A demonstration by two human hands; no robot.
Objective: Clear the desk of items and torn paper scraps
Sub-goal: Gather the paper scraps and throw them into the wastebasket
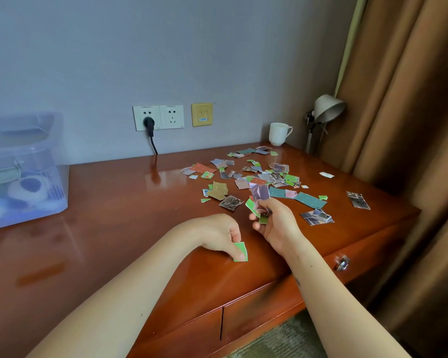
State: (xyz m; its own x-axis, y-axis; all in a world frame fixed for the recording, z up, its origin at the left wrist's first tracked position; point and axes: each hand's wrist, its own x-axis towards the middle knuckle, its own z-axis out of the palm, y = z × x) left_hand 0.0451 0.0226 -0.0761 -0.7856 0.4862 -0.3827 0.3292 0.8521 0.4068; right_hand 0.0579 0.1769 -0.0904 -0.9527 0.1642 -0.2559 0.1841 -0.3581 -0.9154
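Torn paper scraps (259, 174) in green, teal, red and photo prints lie scattered over the right half of the glossy wooden desk (130, 202). My left hand (224, 235) pinches a green scrap (241, 251) against the desk near the front edge. My right hand (274, 220) is raised a little above the desk, closed on a bunch of collected scraps (258, 201) that stick up from its fingers. A white mug (278, 133) stands at the back right corner.
A clear plastic storage box (23, 166) with items inside sits at the desk's left end. A desk lamp (326, 112) stands at the back right beside brown curtains (411, 125). Wall sockets with a black plug (149, 123) are behind. Drawers (243, 313) run under the front edge.
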